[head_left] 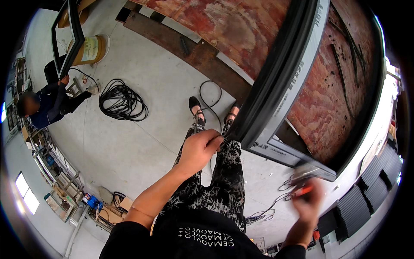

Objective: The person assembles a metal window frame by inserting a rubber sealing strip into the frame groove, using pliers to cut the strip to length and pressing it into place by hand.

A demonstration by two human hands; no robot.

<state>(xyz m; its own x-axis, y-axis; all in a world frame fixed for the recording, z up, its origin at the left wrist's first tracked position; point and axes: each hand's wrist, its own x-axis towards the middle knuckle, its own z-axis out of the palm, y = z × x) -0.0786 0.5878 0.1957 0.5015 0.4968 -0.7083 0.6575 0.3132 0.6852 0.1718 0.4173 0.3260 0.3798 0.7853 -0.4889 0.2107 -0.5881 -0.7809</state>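
My left hand [199, 150] is closed in a pinch beside the near corner of a dark window frame [269, 93]. Between thumb and fingertips runs a thin black rubber strip [210, 93], which curls down past my feet; the exact grip is partly hidden. My right hand [309, 200] is smeared by motion under the frame's lower rail. Its fingers are closed round a tool with a red handle [303, 190]; blur hides the tool's working end. Printed protective film [293, 86] covers the frame's grey face.
The frame lies across a worktable with a worn reddish top [228, 26], where loose black strips [345, 82] are scattered. A coil of black strip [123, 100] lies on the floor to the left. Beyond it another person [47, 99] holds an upright frame [71, 39] near a drum [92, 49].
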